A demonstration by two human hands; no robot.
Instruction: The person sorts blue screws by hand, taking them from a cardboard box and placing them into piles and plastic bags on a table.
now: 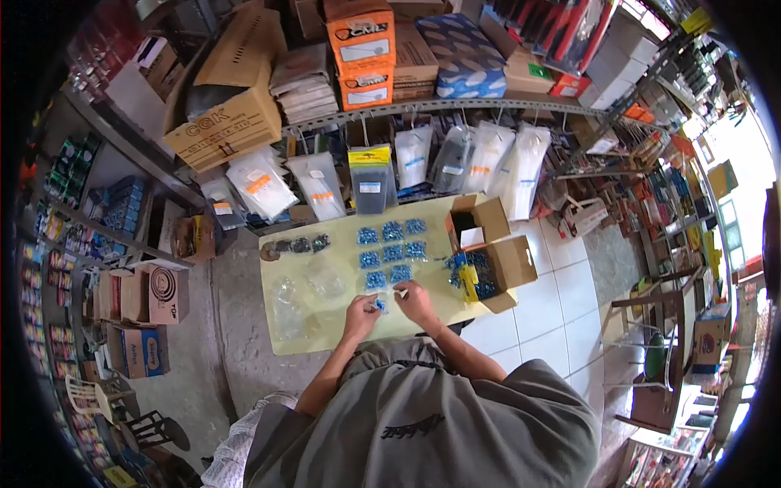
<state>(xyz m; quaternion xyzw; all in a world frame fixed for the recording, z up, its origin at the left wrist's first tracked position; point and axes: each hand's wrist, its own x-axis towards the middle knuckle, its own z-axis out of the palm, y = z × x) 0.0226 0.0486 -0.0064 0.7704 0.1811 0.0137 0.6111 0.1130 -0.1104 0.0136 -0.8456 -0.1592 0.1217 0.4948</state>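
My left hand (pixel 361 315) is closed on the left side of a small clear bag with blue pieces (pixel 379 305), near the front edge of the pale yellow table (pixel 325 340). Fingers pressed together, my right hand (pixel 413 302) is at the bag's upper right, with something small and white at its fingertips. Several filled bags of blue pieces (pixel 393 253) lie in rows just beyond my hands. To the right stands an open cardboard box (pixel 506 264) holding many blue pieces and a yellow item (pixel 469 281). Empty clear bags (pixel 290 313) lie on the left.
Dark rolls or packets (pixel 297 244) lie at the table's back left. A second open box (pixel 478 218) stands at the back right. Hanging packs of white ties (pixel 317 191) and a loaded metal shelf (pixel 455 106) are behind the table. Chairs (pixel 651 358) stand at the right.
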